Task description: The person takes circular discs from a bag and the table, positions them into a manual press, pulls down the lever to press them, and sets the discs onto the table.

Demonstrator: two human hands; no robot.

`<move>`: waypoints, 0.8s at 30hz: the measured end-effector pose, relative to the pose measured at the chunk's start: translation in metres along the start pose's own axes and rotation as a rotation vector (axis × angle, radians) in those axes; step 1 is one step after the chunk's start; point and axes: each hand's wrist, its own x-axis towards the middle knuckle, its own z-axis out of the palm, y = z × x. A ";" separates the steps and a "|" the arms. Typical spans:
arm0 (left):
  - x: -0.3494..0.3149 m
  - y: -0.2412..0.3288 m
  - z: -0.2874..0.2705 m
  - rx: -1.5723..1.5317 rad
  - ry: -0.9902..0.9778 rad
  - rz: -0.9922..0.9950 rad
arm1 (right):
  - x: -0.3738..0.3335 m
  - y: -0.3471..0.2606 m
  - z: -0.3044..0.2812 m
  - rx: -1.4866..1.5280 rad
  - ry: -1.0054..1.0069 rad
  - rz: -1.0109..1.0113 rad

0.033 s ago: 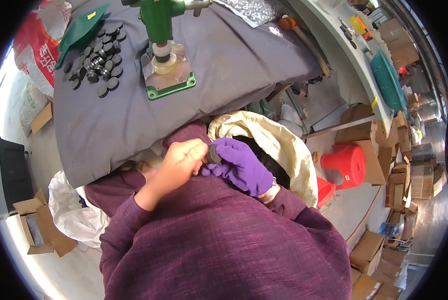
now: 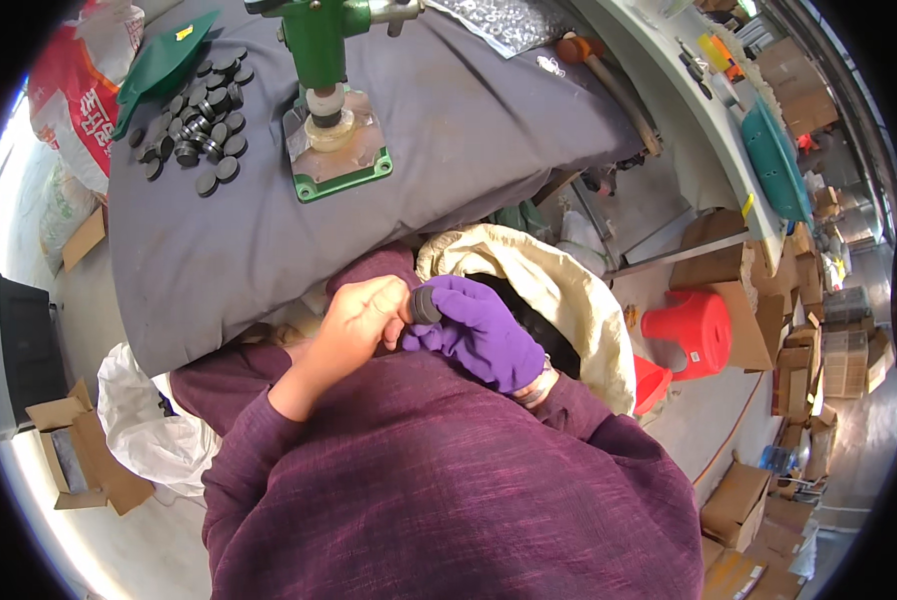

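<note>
Above my lap, a small black round cap [image 2: 425,305] with a ridged side is between my two hands. The purple-gloved right hand [image 2: 484,330] grips it from the right, fingers and thumb closed at its edge. From the left, my bare left hand [image 2: 361,315] is closed with its fingertips against the cap; what else those fingers may pinch is hidden. Beyond, on the grey cloth-covered table [image 2: 449,130], a pile of similar black round caps [image 2: 197,128] lies at the far left. A green hand press [image 2: 341,165] stands right of the pile.
An open cream sack [image 2: 599,310] with dark contents sits right of my lap. A green scoop [image 2: 164,75] and a hammer [image 2: 609,85] lie on the table. A red stool [image 2: 691,332] and cardboard boxes [image 2: 737,500] are on the right; a white bag [image 2: 149,420] is at left.
My left fingers have turned slightly and shifted a little left, so more of the cap's side shows. The right hand has barely moved.
</note>
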 end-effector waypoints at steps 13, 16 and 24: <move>-0.016 -0.001 -0.007 -0.247 0.175 -0.004 | 0.016 0.015 0.002 0.258 0.026 0.043; -0.019 0.001 -0.003 -0.173 0.240 0.005 | 0.016 0.012 0.007 0.201 0.033 0.013; -0.029 0.001 -0.001 -0.065 0.329 0.010 | 0.015 0.017 0.022 -0.871 0.175 -0.647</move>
